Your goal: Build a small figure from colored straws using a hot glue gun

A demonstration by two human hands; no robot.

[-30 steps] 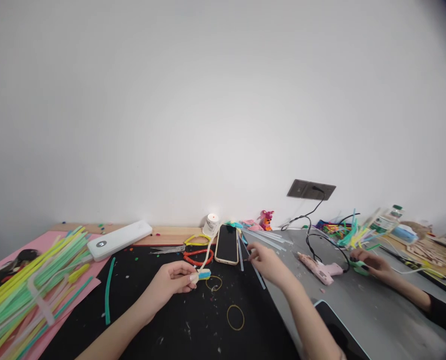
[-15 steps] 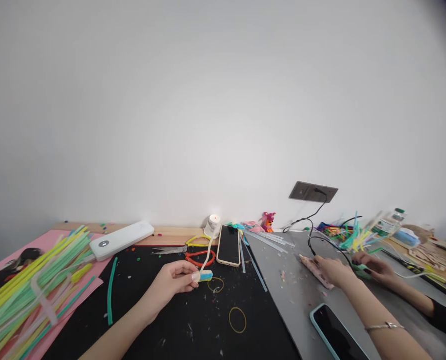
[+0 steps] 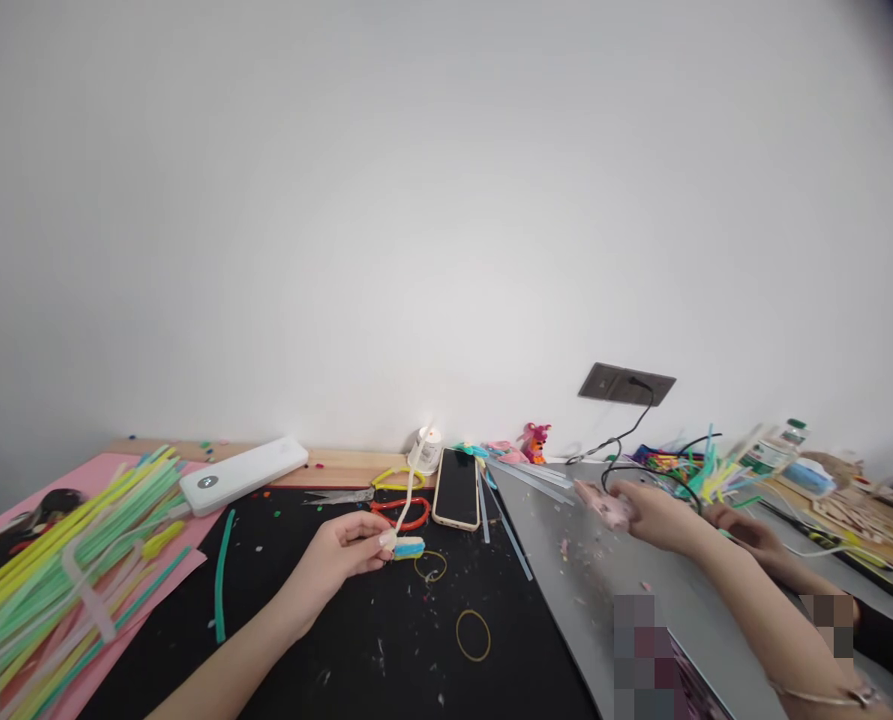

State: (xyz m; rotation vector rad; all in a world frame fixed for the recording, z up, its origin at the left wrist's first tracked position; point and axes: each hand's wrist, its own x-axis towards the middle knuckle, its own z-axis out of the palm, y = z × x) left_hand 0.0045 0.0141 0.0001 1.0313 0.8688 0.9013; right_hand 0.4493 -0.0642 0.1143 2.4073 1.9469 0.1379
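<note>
My left hand [image 3: 352, 545] is closed, pinching a small blue-and-cream striped piece [image 3: 408, 548] above the black mat. From the pinch a pale, fuzzy-looking strip [image 3: 410, 490] rises upright. Over at the right, my right hand [image 3: 652, 515] is wrapped round a pink glue gun [image 3: 602, 505], its nose pointing left. A black cord [image 3: 609, 460] runs from near the gun to the wall socket [image 3: 626, 384]. Two rubber bands lie by my left hand, one [image 3: 474, 636] nearer me. Red-handled scissors [image 3: 401, 512] rest just behind the striped piece.
Another person's hand [image 3: 750, 540], in a dark sleeve, is beside my right wrist. A phone [image 3: 456, 488] lies behind the mat's middle. A white power bank [image 3: 243, 478] and many coloured pipe cleaners [image 3: 86, 560] are at left. A partly blurred-out phone [image 3: 690, 680] lies at front right.
My right hand has lifted the glue gun and moved it left, nose swung up. My left hand has shifted slightly left with the striped piece; the strip stands straighter. The front phone's screen has lit.
</note>
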